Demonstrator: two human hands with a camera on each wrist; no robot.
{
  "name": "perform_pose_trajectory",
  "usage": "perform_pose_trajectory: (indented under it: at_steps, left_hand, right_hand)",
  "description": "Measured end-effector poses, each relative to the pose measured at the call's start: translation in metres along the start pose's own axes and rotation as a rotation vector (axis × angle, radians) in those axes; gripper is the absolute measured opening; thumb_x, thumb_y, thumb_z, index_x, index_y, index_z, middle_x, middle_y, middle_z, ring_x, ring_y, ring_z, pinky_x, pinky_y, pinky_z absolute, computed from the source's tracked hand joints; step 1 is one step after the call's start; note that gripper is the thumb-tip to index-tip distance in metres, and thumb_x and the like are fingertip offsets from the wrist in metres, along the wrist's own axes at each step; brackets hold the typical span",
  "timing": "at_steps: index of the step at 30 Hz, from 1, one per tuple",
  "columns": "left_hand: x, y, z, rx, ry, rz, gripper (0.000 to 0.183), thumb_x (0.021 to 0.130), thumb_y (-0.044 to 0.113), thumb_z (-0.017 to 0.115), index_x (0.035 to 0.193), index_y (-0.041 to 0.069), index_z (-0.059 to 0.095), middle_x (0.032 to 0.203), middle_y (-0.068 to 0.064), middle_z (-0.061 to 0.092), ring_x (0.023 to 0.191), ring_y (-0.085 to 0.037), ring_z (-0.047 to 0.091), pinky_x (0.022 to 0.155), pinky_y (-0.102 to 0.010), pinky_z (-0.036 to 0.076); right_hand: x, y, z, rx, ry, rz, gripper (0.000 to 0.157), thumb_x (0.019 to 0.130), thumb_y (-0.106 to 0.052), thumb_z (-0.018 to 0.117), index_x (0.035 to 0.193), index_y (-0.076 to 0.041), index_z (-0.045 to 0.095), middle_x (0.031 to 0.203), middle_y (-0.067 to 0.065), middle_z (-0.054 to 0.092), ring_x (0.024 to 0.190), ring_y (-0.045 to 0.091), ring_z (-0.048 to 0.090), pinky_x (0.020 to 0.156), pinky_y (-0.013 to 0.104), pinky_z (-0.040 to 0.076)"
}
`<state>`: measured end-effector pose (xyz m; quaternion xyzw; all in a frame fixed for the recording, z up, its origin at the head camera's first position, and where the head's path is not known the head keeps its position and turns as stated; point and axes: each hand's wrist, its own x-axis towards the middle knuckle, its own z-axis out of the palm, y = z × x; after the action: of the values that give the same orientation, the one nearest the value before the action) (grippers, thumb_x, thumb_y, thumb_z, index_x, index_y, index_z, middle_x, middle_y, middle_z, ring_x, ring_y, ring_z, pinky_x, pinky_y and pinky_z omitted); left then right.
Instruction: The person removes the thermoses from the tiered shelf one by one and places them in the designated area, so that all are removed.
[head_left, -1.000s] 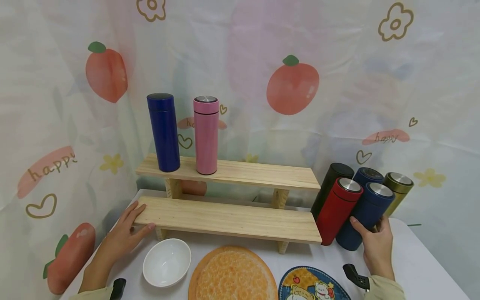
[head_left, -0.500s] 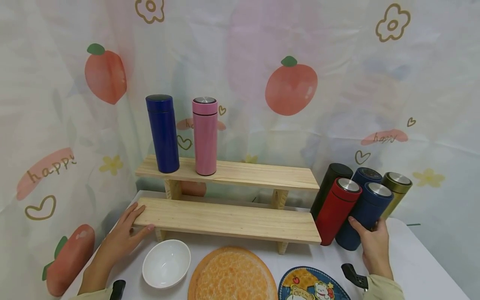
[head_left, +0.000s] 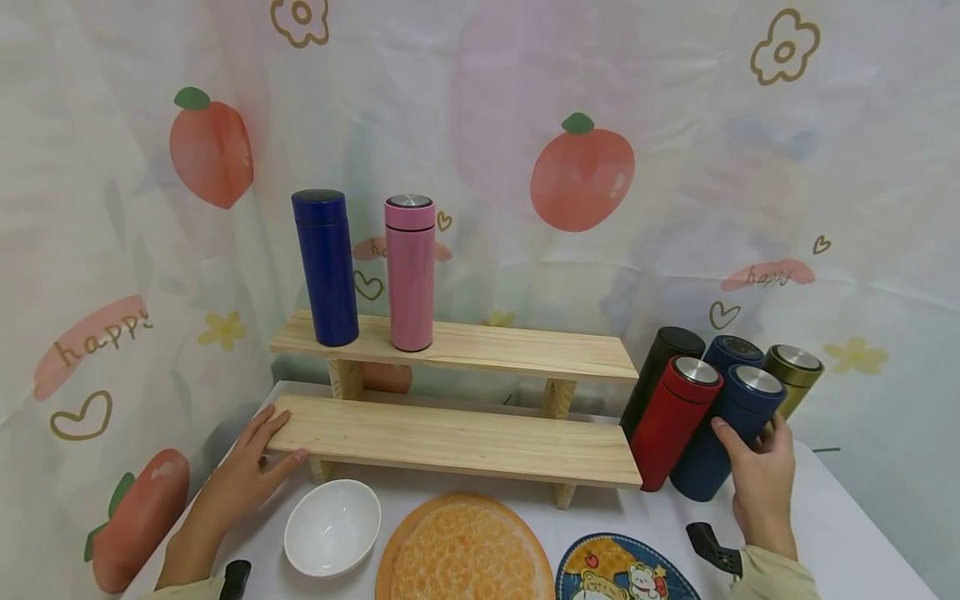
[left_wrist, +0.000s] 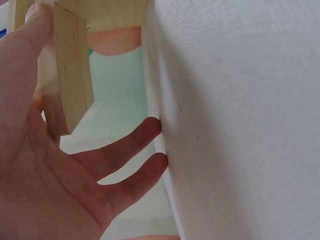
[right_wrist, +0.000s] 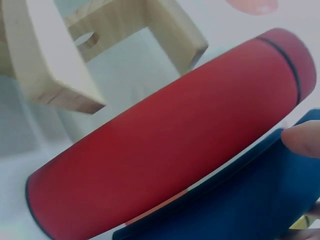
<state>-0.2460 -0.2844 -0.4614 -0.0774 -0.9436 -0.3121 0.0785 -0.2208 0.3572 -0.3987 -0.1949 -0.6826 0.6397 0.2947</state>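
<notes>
In the head view my left hand (head_left: 238, 477) holds the left end of the lower board of a two-tier wooden shelf (head_left: 457, 437). The left wrist view shows the board's end (left_wrist: 65, 75) between thumb and fingers, with two fingers stretched toward the white surface. At the right, my right hand (head_left: 767, 482) grips a navy thermos (head_left: 723, 450) standing on the table. Its thumb (right_wrist: 302, 139) lies on the side facing a red thermos (head_left: 678, 421); its other fingers are mostly hidden behind the bottle. The red thermos stands close beside it.
A blue thermos (head_left: 326, 267) and a pink thermos (head_left: 410, 275) stand on the upper board. Black (head_left: 663, 367), dark blue (head_left: 731, 350) and gold thermoses (head_left: 793, 375) crowd behind. In front lie a white bowl (head_left: 332, 527), a round bread-patterned mat (head_left: 467, 550) and a cartoon mat (head_left: 622, 571).
My right hand has slid higher up the navy thermos, which stays in place. The left hand and the shelf have not moved.
</notes>
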Motion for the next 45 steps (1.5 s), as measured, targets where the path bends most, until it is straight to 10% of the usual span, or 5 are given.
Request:
perform_pose_trajectory:
  at_steps: [22,45]
  left_hand:
    - [0.001,-0.001,0.0,0.009,-0.014,-0.022,0.085,0.103,0.052,0.068,0.163,0.004,0.033,0.172,-0.029,0.016,0.148,-0.061,0.032,0.108,-0.078,0.038]
    - [0.0,0.001,0.0,0.007,0.002,-0.01,0.084,0.104,0.052,0.068,0.163,0.003,0.035,0.171,-0.029,0.018,0.147,-0.06,0.034,0.107,-0.078,0.039]
  right_hand:
    - [-0.03,-0.052,0.003,0.188,0.004,-0.324,0.09,0.101,-0.001,0.064,0.173,-0.012,0.011,0.18,0.003,0.007,0.164,0.014,0.005,0.124,0.017,0.008]
    - [-0.061,-0.062,0.035,-0.075,-0.039,-0.537,0.077,0.104,-0.003,0.062,0.171,-0.013,0.025,0.177,0.004,0.022,0.162,0.02,0.022,0.121,0.02,0.026]
